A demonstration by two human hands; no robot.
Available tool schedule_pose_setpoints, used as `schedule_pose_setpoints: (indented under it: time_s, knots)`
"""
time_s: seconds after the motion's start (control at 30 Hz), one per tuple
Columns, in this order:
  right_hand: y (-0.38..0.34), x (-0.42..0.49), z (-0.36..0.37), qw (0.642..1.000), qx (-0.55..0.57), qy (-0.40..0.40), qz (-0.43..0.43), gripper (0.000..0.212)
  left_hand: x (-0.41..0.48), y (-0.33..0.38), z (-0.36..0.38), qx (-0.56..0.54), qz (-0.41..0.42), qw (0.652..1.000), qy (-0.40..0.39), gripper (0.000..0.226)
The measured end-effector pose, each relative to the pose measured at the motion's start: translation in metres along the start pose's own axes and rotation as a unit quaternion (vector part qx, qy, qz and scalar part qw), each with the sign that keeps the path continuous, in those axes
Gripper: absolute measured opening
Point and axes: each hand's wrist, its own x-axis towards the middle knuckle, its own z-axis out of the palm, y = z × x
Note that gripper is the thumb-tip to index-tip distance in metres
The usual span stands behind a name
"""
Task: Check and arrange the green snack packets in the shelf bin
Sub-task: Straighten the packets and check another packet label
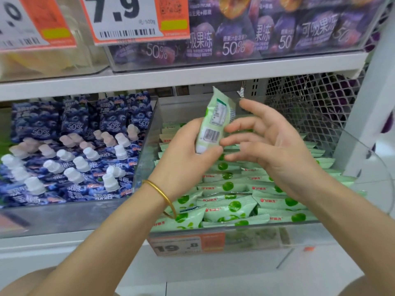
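Observation:
My left hand, with a gold bangle on the wrist, grips one green snack packet upright above the bin, its barcode side facing me. My right hand hovers just right of that packet with fingers spread and relaxed, fingertips close to its edge. Below both hands, a clear plastic shelf bin holds several green snack packets stacked in rough rows.
A neighbouring clear bin at the left holds blue spouted jelly pouches. The shelf above carries purple jelly pouches and price tags. A white mesh panel stands behind the bin. A price label hangs on the bin front.

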Motion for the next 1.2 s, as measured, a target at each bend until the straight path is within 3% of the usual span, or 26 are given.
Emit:
schedule_pose_setpoints:
  time_s: [0.13,0.27,0.33,0.43,0.67,1.2]
  knots:
    - [-0.003,0.004,-0.005,0.992,-0.072,0.102,0.016,0.044,0.001,-0.005,-0.004,-0.170,-0.084,0.982,-0.022,0.030]
    - [-0.002,0.007,-0.009,0.991,-0.041,0.103,0.076,0.063,0.001,-0.006,-0.001,-0.257,-0.100,0.960,-0.056,0.037]
    - [-0.002,0.007,-0.009,0.992,-0.027,0.090,0.087,0.058,0.002,-0.009,0.000,-0.280,-0.096,0.952,-0.082,0.051]
    - [-0.001,0.005,-0.012,0.992,-0.034,0.091,0.080,0.043,0.003,-0.012,0.001,-0.277,-0.075,0.951,-0.117,0.067]
    - [-0.003,0.005,-0.012,0.992,-0.020,0.097,0.074,0.041,0.004,-0.009,-0.003,-0.289,-0.047,0.941,-0.170,0.072]
    - [0.000,0.007,-0.011,0.995,0.031,0.076,0.062,0.030,0.004,-0.009,0.001,-0.207,-0.002,0.970,-0.124,0.066]
